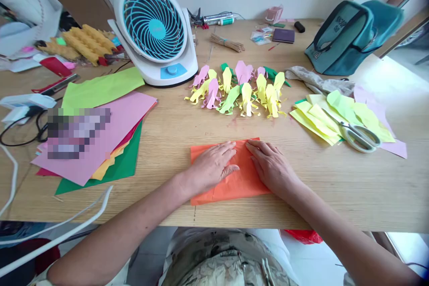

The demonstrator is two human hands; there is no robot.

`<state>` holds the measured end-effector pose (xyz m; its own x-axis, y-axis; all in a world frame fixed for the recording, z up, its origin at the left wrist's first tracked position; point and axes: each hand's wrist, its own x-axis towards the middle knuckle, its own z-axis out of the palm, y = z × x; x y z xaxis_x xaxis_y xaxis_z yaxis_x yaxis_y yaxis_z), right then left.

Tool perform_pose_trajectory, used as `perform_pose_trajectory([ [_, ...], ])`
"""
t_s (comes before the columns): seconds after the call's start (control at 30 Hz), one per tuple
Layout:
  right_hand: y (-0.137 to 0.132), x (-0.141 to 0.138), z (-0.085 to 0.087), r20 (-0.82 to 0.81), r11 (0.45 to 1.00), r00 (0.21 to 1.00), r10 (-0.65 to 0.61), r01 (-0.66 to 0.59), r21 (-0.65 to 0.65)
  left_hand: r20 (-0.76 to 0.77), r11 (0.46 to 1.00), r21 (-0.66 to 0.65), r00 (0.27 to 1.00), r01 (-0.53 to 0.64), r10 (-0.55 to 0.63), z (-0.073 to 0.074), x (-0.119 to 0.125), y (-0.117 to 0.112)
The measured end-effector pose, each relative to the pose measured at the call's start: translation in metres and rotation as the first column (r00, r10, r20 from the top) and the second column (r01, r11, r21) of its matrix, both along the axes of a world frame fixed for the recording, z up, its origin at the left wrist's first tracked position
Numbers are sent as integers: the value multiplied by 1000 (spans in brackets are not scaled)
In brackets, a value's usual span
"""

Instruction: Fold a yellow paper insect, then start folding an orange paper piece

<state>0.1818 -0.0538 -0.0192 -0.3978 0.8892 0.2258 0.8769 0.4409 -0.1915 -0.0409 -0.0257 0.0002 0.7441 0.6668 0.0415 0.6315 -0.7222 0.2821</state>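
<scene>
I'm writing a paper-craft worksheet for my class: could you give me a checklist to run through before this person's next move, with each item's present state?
1. Orange paper resting on the table: ok.
2. Left hand and right hand both on the orange paper: ok, fingers extended.
3. Paper cutouts clear of the orange paper: ok, they lie beyond it.
4. Scissors off the loose sheets: not ok, they lie on the yellow and green sheets at the right.
5. Fan switched off, so nothing blows about: cannot tell.
6. Orange paper's layers lined up: cannot tell, the hands cover part of it.
</scene>
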Motion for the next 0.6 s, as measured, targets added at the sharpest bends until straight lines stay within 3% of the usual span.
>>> perform_pose_trajectory([
  [0.1, 0, 0, 1, 8, 1000, 1000, 0, 0, -4, 16, 999, 32, 999, -42, 41, -6, 4, -1],
  [0.23, 0, 0, 2, 1, 1000, 1000, -5, 5, -8, -55, 999, 31, 998, -11, 13, -10, 2, -7],
  [0.6, -4, 14, 6, 70, 994, 992, -106, 107, -13, -125, 999, 38, 992, 20, -16, -8, -3, -11],
])
